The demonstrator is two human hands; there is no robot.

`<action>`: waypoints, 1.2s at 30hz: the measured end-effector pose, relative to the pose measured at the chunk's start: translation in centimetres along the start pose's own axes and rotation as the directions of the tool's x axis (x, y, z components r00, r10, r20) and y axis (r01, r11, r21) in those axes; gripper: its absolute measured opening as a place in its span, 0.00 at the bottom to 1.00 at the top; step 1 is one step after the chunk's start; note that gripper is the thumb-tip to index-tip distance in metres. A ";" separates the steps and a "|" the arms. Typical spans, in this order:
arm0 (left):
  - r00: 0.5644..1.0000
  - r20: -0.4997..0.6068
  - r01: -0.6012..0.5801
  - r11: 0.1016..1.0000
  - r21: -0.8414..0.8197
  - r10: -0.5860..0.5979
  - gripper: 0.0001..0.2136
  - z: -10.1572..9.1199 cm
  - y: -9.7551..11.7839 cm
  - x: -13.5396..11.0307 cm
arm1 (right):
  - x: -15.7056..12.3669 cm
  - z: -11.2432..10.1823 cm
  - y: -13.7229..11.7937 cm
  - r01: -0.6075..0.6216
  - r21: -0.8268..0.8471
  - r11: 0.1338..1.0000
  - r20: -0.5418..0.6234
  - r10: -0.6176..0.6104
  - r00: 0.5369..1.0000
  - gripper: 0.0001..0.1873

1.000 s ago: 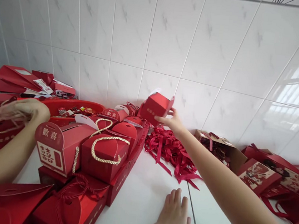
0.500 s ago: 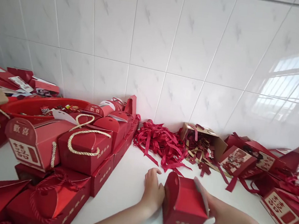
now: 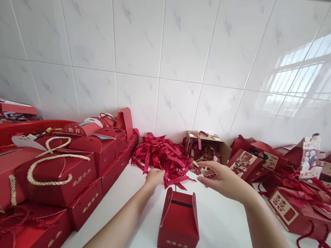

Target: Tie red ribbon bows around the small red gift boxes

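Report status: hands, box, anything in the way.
Left hand on the red ribbon pile, grip unclear. Right hand open, empty. Red gift box upright on counter, untouched. Nothing blocking the ribbons.

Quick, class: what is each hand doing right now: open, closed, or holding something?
Left hand: fingers curled at the edge of the ribbon pile; whether they grip cannot be told.
Right hand: open, holding nothing.

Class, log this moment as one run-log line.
left hand: at red ribbon pile | right hand: open, empty, near cardboard box | small red box: upright on table, untouched
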State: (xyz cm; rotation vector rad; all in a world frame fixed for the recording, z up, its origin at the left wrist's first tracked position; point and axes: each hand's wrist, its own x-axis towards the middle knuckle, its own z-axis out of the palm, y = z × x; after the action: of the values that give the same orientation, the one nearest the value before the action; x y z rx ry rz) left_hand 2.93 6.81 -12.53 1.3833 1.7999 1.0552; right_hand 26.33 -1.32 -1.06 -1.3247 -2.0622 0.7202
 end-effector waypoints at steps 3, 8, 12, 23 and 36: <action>0.998 0.058 -0.016 1.000 0.019 0.015 0.13 -1.6 1.4 1.1 | 1.0 0.7 1.0 -0.039 0.058 0.998 -0.071 0.043 0.997 0.20; 0.999 0.034 -0.026 0.991 0.130 0.022 0.12 -2.3 1.7 1.2 | 1.7 1.3 0.8 -0.053 0.131 0.990 -0.083 0.064 0.995 0.17; 0.994 0.109 0.009 0.993 0.114 -0.021 0.10 -1.2 0.5 0.3 | 1.8 1.8 0.4 -0.044 0.111 0.993 -0.115 0.057 0.992 0.17; 0.911 0.255 -0.243 0.922 -0.302 0.324 0.14 -8.0 9.7 -6.2 | 0.0 4.2 -3.5 -0.020 0.574 0.819 0.082 -0.033 0.996 0.22; 0.744 0.337 -0.486 0.813 -0.322 0.578 0.08 -9.5 12.9 -14.0 | -2.5 6.1 -6.3 -0.165 0.971 -0.171 0.159 -0.049 0.986 0.10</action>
State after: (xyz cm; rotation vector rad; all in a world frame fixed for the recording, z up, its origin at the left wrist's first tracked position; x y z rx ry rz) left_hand 4.42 -7.14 3.46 1.8765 0.9517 1.0775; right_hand 18.93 -6.68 -1.23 -0.2728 -0.6930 1.9626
